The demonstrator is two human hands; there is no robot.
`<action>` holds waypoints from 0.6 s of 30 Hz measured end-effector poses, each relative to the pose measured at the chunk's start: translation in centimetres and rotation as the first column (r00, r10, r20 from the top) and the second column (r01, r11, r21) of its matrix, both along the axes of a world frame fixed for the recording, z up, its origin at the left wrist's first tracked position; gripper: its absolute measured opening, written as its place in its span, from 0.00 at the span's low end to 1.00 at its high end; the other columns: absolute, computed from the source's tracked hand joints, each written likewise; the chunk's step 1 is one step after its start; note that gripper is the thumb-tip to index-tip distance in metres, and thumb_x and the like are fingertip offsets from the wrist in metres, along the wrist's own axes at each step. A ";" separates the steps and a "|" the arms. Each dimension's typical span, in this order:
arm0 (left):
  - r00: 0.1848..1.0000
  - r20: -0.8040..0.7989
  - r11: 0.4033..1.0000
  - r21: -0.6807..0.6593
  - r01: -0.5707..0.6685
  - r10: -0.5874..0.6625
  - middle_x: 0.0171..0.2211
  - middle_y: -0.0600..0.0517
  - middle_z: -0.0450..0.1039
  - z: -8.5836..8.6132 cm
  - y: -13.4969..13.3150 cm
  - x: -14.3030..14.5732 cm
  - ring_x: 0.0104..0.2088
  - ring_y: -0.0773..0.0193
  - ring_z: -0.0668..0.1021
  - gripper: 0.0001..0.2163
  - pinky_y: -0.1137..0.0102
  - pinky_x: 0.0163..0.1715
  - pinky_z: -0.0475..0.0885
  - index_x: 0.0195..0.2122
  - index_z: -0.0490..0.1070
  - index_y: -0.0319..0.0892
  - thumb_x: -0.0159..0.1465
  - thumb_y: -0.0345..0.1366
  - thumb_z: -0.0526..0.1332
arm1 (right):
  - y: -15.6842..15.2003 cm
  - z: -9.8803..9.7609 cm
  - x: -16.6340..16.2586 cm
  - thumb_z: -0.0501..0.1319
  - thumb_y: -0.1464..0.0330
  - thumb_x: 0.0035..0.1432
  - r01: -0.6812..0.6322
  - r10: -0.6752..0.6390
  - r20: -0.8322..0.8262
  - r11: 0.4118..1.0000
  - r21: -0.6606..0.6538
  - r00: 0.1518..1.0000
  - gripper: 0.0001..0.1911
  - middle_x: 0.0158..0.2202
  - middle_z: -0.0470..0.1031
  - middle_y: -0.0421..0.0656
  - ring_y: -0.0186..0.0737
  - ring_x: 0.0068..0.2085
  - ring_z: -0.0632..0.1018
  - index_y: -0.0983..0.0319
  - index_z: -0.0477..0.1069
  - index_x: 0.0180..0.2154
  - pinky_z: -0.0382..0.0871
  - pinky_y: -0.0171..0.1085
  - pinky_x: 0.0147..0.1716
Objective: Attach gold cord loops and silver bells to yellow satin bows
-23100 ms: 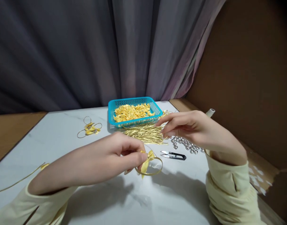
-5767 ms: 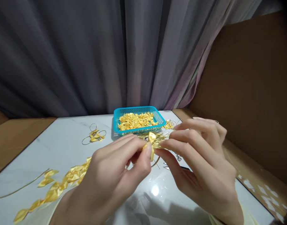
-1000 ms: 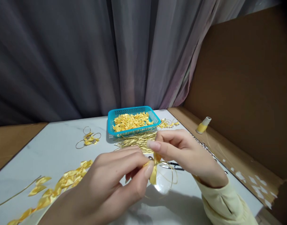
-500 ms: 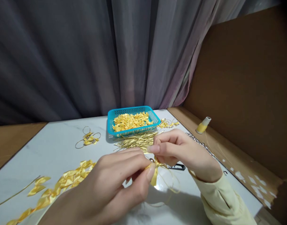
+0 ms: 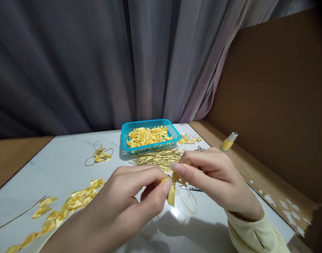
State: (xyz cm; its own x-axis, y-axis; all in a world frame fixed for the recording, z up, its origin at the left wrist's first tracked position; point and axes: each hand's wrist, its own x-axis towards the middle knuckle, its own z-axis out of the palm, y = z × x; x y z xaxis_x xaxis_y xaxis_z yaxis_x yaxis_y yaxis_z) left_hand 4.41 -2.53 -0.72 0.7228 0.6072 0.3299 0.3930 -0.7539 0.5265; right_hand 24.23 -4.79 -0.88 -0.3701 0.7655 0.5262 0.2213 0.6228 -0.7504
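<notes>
A yellow ribbon bow (image 5: 171, 195) is pinched between the thumb and index finger of my left hand (image 5: 136, 196), above the middle of the table. My right hand (image 5: 212, 174) meets it from the other side, thumb and fingertip pressed together at the bow's upper part. A thin golden loop of cord (image 5: 191, 205) hangs below the bow. What exactly sits between the right fingertips is too small to make out. Partly behind my right hand lie metal thread snips (image 5: 191, 188).
A blue basket (image 5: 123, 140) full of yellow bows (image 5: 147, 135) stands at the back, with golden twist ties (image 5: 163, 158) before it. Bows on rings (image 5: 101, 156) and a row of ribbon bows (image 5: 78, 201) lie left. A thread spool (image 5: 228, 141) stands right.
My right hand has shifted slightly down and right, now covering more of the snips and uncovering some silver bells behind it. The left hand keeps its pinch on the bow.
</notes>
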 end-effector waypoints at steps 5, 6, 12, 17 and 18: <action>1.000 -0.006 0.999 -0.037 0.000 0.000 0.19 0.61 0.61 0.0 0.2 0.1 0.21 0.74 0.67 0.15 0.80 0.22 0.63 0.23 0.61 0.43 0.68 0.35 0.51 | -0.4 0.3 -0.2 0.55 0.74 0.63 0.020 -0.025 0.057 0.996 0.084 0.998 0.18 0.19 0.50 0.32 0.23 0.21 0.55 0.62 0.53 0.22 0.51 0.26 0.21; 1.000 -0.010 0.999 -0.039 -0.003 0.002 0.19 0.61 0.62 0.0 0.2 0.2 0.21 0.74 0.67 0.15 0.80 0.22 0.63 0.23 0.61 0.43 0.68 0.36 0.51 | -0.5 0.3 -0.2 0.55 0.75 0.63 0.020 -0.026 0.061 0.995 0.097 0.998 0.18 0.19 0.50 0.32 0.23 0.21 0.55 0.62 0.53 0.22 0.51 0.26 0.21; 1.000 -0.001 0.999 -0.051 0.007 -0.007 0.19 0.61 0.62 -0.3 0.2 0.2 0.21 0.73 0.67 0.15 0.79 0.22 0.62 0.22 0.61 0.43 0.68 0.35 0.50 | -0.8 0.2 -0.2 0.54 0.75 0.63 0.022 -0.035 0.103 0.992 0.121 0.994 0.18 0.20 0.48 0.32 0.23 0.20 0.54 0.62 0.51 0.23 0.51 0.27 0.21; 1.000 -0.015 0.997 -0.072 0.016 -0.017 0.19 0.60 0.63 -0.3 0.3 0.2 0.21 0.73 0.67 0.15 0.79 0.22 0.63 0.22 0.62 0.43 0.67 0.34 0.51 | -0.9 0.3 -0.2 0.55 0.75 0.62 0.004 -0.020 0.122 0.992 0.127 0.992 0.18 0.20 0.49 0.32 0.23 0.20 0.54 0.62 0.51 0.23 0.51 0.27 0.21; 1.000 -0.005 0.997 -0.080 0.019 -0.019 0.19 0.60 0.62 -0.2 0.3 0.2 0.20 0.73 0.67 0.15 0.79 0.21 0.63 0.22 0.62 0.42 0.67 0.34 0.51 | -0.9 0.4 -0.2 0.55 0.75 0.62 -0.002 -0.012 0.118 0.992 0.124 0.993 0.18 0.19 0.50 0.32 0.23 0.20 0.55 0.62 0.51 0.23 0.51 0.28 0.20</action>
State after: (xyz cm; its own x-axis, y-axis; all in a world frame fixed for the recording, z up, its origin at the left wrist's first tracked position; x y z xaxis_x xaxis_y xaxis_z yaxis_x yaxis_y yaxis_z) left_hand 4.64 -2.26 -0.88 0.7361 0.6178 0.2765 0.3821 -0.7165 0.5836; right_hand 24.00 -5.67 -0.53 -0.4315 0.6991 0.5701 0.3070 0.7081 -0.6359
